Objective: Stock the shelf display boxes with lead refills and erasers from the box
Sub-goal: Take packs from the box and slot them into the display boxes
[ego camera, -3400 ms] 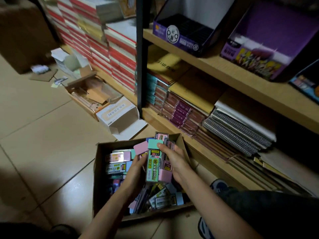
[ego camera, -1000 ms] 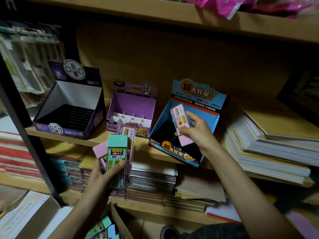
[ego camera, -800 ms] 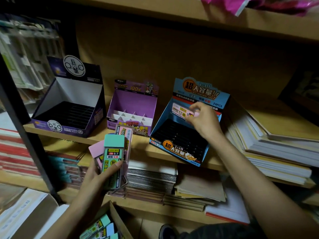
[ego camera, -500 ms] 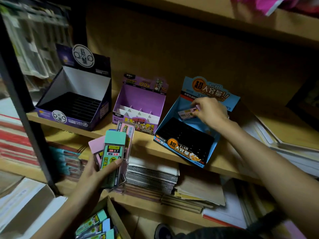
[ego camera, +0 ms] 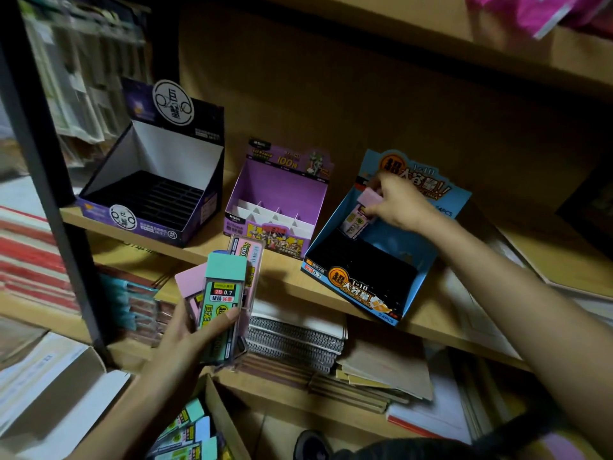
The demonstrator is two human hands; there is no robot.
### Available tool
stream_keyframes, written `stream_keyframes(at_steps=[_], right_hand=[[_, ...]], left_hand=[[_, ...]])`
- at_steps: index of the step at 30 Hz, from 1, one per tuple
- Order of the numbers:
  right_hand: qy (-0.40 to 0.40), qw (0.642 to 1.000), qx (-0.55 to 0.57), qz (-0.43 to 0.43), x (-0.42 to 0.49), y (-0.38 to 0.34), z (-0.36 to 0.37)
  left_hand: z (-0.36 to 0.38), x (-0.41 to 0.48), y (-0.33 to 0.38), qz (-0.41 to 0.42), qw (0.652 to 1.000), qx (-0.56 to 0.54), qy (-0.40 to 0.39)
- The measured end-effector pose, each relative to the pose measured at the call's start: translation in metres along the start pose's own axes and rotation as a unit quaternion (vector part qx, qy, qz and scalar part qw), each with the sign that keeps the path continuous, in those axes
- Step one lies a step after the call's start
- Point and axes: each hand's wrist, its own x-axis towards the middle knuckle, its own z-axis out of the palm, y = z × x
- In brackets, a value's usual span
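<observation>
**Right hand putting pink case in blue box, left hand holding stack**

Right hand point(ego camera: 403, 207) reached into the back of the blue display box point(ego camera: 421, 257) on the shelf point(ego camera: 285, 277). Its fingers point(ego camera: 381, 209) were curled round the top of a pink lead refill case point(ego camera: 360, 220). The case was tilted, with its lower end down inside the box near the rear wall. Left hand point(ego camera: 185, 336) was below the shelf edge and gripped a fanned stack of refill cases point(ego camera: 222, 300). The green-capped case on top was marked 2B 0.7, with the thumb across its front and pink ones behind it. The purple display box point(ego camera: 282, 190) stood just left of the blue one, and the dark display box point(ego camera: 179, 157) was further left on the same shelf. The cardboard box point(ego camera: 222, 416) at the bottom edge held more cases. Spiral notebooks point(ego camera: 295, 340) lay on the lower shelf
</observation>
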Motion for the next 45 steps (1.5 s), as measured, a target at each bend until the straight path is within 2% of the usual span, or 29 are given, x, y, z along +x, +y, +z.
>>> stream_keyframes(at_steps=[3,5,16,19,21,23,25,29,31,32,33,34,36,38,39,45], right_hand=[[0.101,0.991,0.088,0.003,-0.005,0.004,0.016],[0.135,0.984,0.119,0.007,-0.007,0.007,0.021],[0.086,0.99,0.101,0.04,0.002,0.0,0.016],[0.152,0.984,0.08,0.04,-0.003,-0.002,0.028],[0.207,0.976,0.058,0.009,-0.011,0.001,0.042],[0.247,0.969,0.015,-0.015,-0.016,0.004,0.054],[0.282,0.959,-0.03,-0.003,-0.017,0.007,0.057],[0.276,0.957,-0.089,0.025,-0.018,0.002,0.046],[0.293,0.955,-0.051,0.015,-0.032,-0.006,0.042],[0.301,0.953,0.018,0.008,-0.044,-0.012,0.043],[0.285,0.95,0.127,0.004,-0.058,-0.022,0.045],[0.233,0.938,0.255,0.005,-0.074,-0.034,0.05],[0.059,0.893,0.446,0.015,-0.105,-0.061,0.063],[-0.082,0.867,0.49,0.029,-0.125,-0.084,0.08],[-0.116,0.862,0.492,0.035,-0.132,-0.093,0.088],[-0.103,0.85,0.512,0.075,-0.139,-0.11,0.104]], left_hand=[[0.002,-0.002,0.001,0.004,1.0,0.003,-0.001],[0.002,-0.002,0.001,0.004,1.0,0.003,0.002],[0.005,-0.003,0.0,0.004,1.0,-0.009,0.002],[0.004,-0.003,-0.001,0.001,1.0,-0.006,-0.001],[0.004,-0.003,0.0,0.002,1.0,-0.005,0.0],[0.003,-0.004,0.0,0.004,1.0,0.001,0.0],[0.003,-0.004,0.001,0.005,1.0,0.007,0.0],[0.004,-0.003,0.001,0.002,1.0,0.004,-0.002],[0.005,-0.003,0.0,0.001,1.0,-0.005,-0.009],[0.005,-0.003,-0.001,-0.001,1.0,-0.007,-0.011],[0.005,-0.003,-0.001,-0.002,1.0,-0.007,-0.015],[0.005,-0.004,-0.002,-0.002,1.0,-0.007,-0.019],[0.007,-0.003,-0.005,-0.002,1.0,-0.015,-0.021],[0.011,-0.004,-0.007,0.003,1.0,-0.019,-0.015],[0.013,-0.005,-0.007,0.007,1.0,-0.013,-0.013],[0.016,-0.011,-0.008,0.008,0.999,0.026,-0.022]])
